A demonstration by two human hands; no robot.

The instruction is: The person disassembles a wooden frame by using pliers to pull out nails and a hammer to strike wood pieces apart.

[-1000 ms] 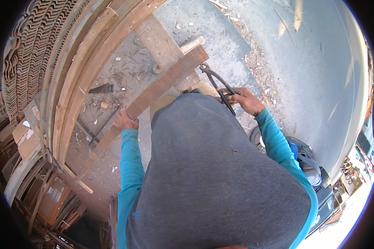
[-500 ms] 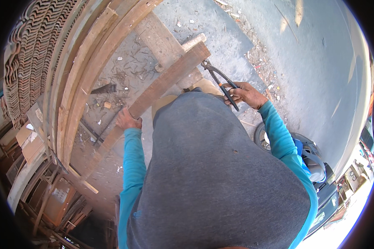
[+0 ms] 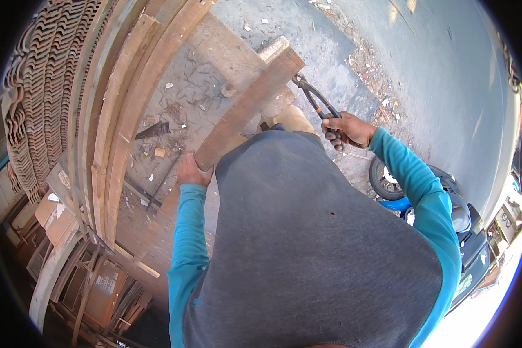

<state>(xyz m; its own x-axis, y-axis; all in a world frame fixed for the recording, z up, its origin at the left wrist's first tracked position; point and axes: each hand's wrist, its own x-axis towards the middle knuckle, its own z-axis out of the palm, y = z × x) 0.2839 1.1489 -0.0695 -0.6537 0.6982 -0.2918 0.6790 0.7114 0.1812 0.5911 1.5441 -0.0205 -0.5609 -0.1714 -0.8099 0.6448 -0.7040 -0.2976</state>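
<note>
My left hand (image 3: 192, 169) is wrapped round the edge of a long brown wooden plank (image 3: 249, 104), which slants from far right to near left. In my right hand (image 3: 352, 130) is a pair of pincers (image 3: 314, 98) with dark handles and an orange band. The jaws touch or nearly touch the plank's right edge close to its far end; whether they grip anything is too small to tell. Beneath the plank's far part lie a wider board (image 3: 223, 49) and a short wood piece (image 3: 274, 50).
Long curved-looking timbers (image 3: 139, 93) run along the left, beside stacked roof tiles (image 3: 52, 87). A hand saw (image 3: 152, 130) and a small wood block (image 3: 159, 152) lie on the littered floor. A motorbike (image 3: 385, 178) stands to the right. Scrap wood (image 3: 101, 290) fills the near left.
My right hand has closed further, and the pincers' handles are nearer together. The view has shifted a little; my left hand keeps its hold on the plank.
</note>
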